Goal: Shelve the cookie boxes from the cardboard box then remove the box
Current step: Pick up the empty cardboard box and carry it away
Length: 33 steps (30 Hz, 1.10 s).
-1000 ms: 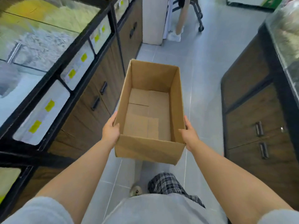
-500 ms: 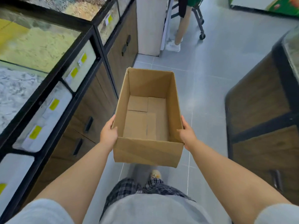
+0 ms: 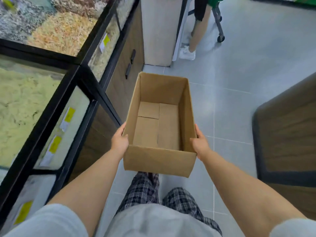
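Empty box [image 3: 159, 161], so shelving prob. done. L hand [image 3: 119, 142] + R hand [image 3: 200, 146] grip its sides; removal left to do.

Setting, as I read it: shop aisle. Glass-topped bulk bins [image 3: 42, 100], yellow labels [image 3: 69, 115], wooden drawers [image 3: 126, 65] beneath, grey tiled floor [image 3: 239, 79], wheeled cart [image 3: 220, 38] beyond.
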Each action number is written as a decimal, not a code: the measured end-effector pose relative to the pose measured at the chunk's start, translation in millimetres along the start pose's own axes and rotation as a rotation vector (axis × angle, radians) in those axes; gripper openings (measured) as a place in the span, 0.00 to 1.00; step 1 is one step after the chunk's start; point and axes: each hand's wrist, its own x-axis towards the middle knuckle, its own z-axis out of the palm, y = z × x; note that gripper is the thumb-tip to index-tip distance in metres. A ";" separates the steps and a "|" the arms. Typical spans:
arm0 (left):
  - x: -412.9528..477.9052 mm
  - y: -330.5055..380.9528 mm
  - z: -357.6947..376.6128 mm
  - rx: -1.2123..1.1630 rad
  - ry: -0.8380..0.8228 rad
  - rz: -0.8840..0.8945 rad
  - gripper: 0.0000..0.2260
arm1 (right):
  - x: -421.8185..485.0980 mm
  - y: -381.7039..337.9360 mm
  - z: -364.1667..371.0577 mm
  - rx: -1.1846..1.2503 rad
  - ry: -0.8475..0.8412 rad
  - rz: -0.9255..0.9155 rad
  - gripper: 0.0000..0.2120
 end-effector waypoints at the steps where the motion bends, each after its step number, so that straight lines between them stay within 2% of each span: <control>1: 20.1 2.7 3.8 0.011 0.001 -0.011 0.23 | 18.6 -4.1 5.8 -0.008 -0.006 -0.012 0.32; 6: 123.8 -30.6 29.8 0.037 0.025 -0.007 0.22 | 118.7 12.4 38.2 -0.056 -0.013 -0.035 0.32; 20: 389.4 -249.6 127.9 -0.022 0.130 0.045 0.21 | 400.3 180.8 139.0 -0.021 -0.042 -0.155 0.29; 25: 441.4 -274.9 142.6 -0.065 0.134 0.127 0.22 | 463.1 204.7 155.0 -0.019 -0.054 -0.215 0.30; 29: 457.1 -288.4 139.1 -0.002 0.092 0.142 0.23 | 476.9 208.8 167.1 0.019 -0.021 -0.219 0.31; 31: 456.5 -293.4 135.4 0.097 0.034 0.159 0.27 | 479.9 212.8 171.4 0.022 -0.004 -0.215 0.31; 33: 450.0 -294.0 133.2 0.256 -0.033 0.161 0.38 | 480.3 216.3 173.4 0.025 0.012 -0.209 0.32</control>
